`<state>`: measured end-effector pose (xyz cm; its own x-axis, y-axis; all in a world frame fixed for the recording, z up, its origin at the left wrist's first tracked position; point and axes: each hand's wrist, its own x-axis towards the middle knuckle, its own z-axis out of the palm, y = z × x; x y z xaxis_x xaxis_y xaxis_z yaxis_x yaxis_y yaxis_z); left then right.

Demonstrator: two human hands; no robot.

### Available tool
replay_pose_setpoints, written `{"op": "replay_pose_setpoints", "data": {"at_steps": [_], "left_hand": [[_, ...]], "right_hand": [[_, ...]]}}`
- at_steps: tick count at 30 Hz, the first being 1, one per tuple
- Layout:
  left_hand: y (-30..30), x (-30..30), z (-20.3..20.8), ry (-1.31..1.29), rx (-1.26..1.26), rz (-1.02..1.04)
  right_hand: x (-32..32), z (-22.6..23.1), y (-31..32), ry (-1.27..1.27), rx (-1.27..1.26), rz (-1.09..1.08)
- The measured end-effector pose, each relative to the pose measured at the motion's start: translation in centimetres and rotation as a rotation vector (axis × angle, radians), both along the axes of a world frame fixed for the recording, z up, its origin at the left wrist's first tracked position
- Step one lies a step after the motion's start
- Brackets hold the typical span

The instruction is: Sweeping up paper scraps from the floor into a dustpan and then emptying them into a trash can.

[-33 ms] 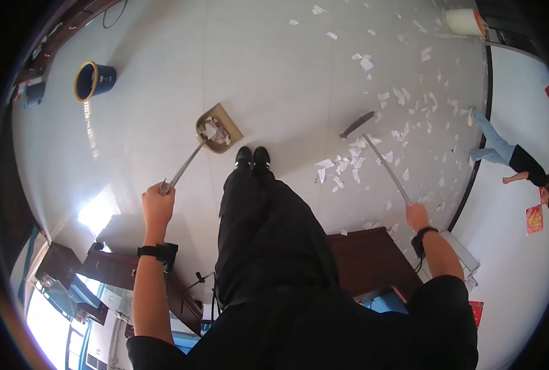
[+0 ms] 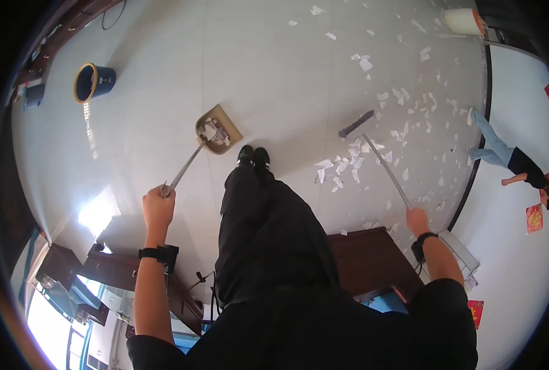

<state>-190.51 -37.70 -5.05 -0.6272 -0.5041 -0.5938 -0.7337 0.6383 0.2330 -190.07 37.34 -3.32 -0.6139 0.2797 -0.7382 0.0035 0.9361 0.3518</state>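
My left hand (image 2: pixel 158 208) is wrapped round the long handle of a tan dustpan (image 2: pixel 231 120). The pan rests on the floor left of my feet, with white paper scraps (image 2: pixel 210 132) and darker bits in it. On the right side, my right hand (image 2: pixel 417 221) grips the grey pole of a broom (image 2: pixel 388 166). Its dark purple bristle head (image 2: pixel 356 124) is at the floor, on the near-left side of the scattered paper. A cluster of torn white paper pieces (image 2: pixel 342 164) lies just below the broom head.
Many more scraps (image 2: pixel 401 95) spread over the floor to the right. A dark blue bin (image 2: pixel 104 81) with a yellow rim stands far left, and a white bucket (image 2: pixel 462 22) far right. Another person (image 2: pixel 522 161) is by the right wall. A brown wooden table (image 2: pixel 373 256) is near my right side.
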Motion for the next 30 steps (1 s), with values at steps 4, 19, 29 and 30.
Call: {"op": "replay_pose_setpoints", "data": {"at_steps": [4, 19, 29, 30], "left_hand": [[-0.5, 0.2, -0.2, 0.038, 0.001, 0.001], [-3.7, -4.6, -0.6, -0.078, 0.147, 0.031], [-8.2, -18.6, 0.4, -0.131, 0.183, 0.093], [-8.0, -19.2, 1.2, -0.127, 0.178, 0.095]], "right_hand": [[-2.0, 2.1, -3.2, 0.076, 0.011, -0.039], [-45.3, -15.5, -30.1, 0.144, -0.261, 0.142], [-55.8, -6.7, -17.6, 0.1, -0.044, 0.204], [-56.0, -5.0, -16.2, 0.098, -0.022, 0.198]]}}
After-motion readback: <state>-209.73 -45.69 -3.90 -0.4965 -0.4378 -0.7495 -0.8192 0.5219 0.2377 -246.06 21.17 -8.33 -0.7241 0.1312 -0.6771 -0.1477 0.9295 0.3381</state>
